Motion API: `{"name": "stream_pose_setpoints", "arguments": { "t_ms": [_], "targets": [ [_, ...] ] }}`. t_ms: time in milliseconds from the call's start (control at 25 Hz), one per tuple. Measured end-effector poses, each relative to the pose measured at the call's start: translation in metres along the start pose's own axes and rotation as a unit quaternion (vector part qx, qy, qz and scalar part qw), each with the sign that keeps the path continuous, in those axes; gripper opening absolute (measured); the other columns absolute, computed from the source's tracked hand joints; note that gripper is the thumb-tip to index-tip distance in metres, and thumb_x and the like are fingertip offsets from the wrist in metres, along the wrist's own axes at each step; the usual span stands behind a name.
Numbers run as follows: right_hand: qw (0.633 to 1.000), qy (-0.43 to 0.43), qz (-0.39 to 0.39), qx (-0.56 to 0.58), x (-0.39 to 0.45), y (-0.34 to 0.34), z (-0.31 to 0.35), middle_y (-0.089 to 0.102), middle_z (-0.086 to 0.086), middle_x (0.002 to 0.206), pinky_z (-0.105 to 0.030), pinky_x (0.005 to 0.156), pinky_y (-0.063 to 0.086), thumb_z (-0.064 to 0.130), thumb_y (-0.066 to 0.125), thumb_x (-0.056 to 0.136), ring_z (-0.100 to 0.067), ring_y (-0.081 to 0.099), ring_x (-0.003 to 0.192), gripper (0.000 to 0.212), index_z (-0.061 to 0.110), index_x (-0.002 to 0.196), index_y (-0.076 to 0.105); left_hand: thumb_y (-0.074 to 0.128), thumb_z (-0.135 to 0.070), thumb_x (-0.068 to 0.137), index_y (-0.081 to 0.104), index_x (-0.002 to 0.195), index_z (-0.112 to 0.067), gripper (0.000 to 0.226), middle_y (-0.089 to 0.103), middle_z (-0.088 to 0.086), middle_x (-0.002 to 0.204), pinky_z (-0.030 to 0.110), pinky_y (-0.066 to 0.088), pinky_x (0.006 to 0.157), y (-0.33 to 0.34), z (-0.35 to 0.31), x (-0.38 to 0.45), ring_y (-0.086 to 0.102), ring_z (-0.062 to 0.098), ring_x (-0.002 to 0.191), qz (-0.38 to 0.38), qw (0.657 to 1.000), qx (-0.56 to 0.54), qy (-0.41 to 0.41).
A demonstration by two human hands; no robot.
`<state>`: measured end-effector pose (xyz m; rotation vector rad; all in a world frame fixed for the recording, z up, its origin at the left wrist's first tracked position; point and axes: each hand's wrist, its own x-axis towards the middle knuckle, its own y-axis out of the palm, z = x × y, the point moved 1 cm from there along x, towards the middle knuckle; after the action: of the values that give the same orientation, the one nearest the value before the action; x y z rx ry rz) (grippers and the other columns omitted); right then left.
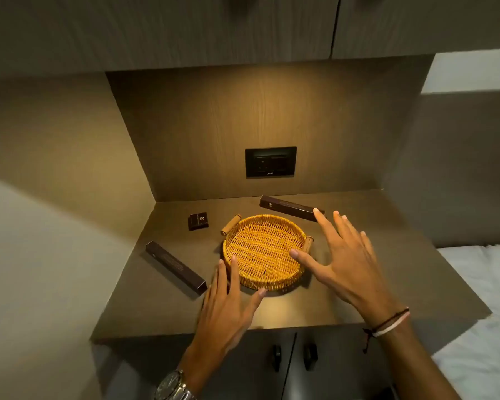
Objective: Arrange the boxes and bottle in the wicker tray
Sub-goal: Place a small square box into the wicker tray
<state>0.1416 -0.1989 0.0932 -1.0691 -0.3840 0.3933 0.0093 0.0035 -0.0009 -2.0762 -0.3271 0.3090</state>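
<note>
A long dark brown box [176,268] lies flat on the brown counter [358,284], at the left, slanting toward the near edge. Just beside its near end is the left hand [224,308]. Its fingers are spread out and hold nothing, and the fingertips reach the near left rim of the wicker tray [264,251]. A silver watch [173,386] is on that wrist. Behind, a small square dark box [198,221] sits flat near the tray's left wooden handle [230,224]. The tray is round, yellow and woven, with nothing inside, in the middle of the counter. The right hand [345,255] hovers over its right side, fingers wide apart and holding nothing. One fingertip is at the end of another long dark box [289,207] lying behind the tray. Thread bracelets [390,323] circle the right wrist.
</note>
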Motion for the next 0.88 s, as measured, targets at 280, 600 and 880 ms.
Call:
{"name": "stream_pose_setpoints", "arguments": {
  "t_ms": [280, 600, 880],
  "targets": [
    [1.000, -0.003, 0.007, 0.014, 0.052, 0.009, -0.015, 0.006, -0.006, 0.167, -0.054, 0.121, 0.002, 0.095, 0.022, 0.069, -0.022, 0.003, 0.154, 0.099, 0.046, 0.153, 0.001, -0.003, -0.097, 0.065, -0.031, 0.145, -0.028, 0.110, -0.023, 0.001, 0.160, 0.049, -0.008, 0.121, 0.003, 0.032, 0.045, -0.015, 0.018, 0.150, -0.047, 0.998, 0.031, -0.012],
    [0.987, 0.138, 0.085, -0.019, 0.057, 0.012, -0.082, 0.046, -0.006, 0.142, -0.043, 0.100, 0.049, 0.043, 0.052, 0.095, -0.021, 0.051, 0.118, 0.048, 0.031, 0.140, 0.041, 0.001, -0.098, 0.067, -0.020, 0.151, -0.026, 0.112, -0.015, 0.002, 0.165, 0.041, -0.004, 0.123, 0.002, 0.057, 0.070, -0.013, 0.016, 0.152, -0.040, 0.999, 0.024, 0.016],
    [0.964, 0.235, 0.125, -0.027, 0.041, 0.033, -0.109, 0.052, -0.005, 0.120, -0.045, 0.094, 0.054, 0.038, 0.076, 0.080, -0.025, 0.056, 0.109, 0.054, 0.025, 0.126, 0.053, 0.018, -0.100, 0.069, -0.024, 0.152, -0.025, 0.119, -0.029, 0.002, 0.161, 0.040, -0.014, 0.122, 0.006, 0.061, 0.081, -0.031, 0.012, 0.147, -0.017, 0.993, 0.098, 0.057]
  ]
}}
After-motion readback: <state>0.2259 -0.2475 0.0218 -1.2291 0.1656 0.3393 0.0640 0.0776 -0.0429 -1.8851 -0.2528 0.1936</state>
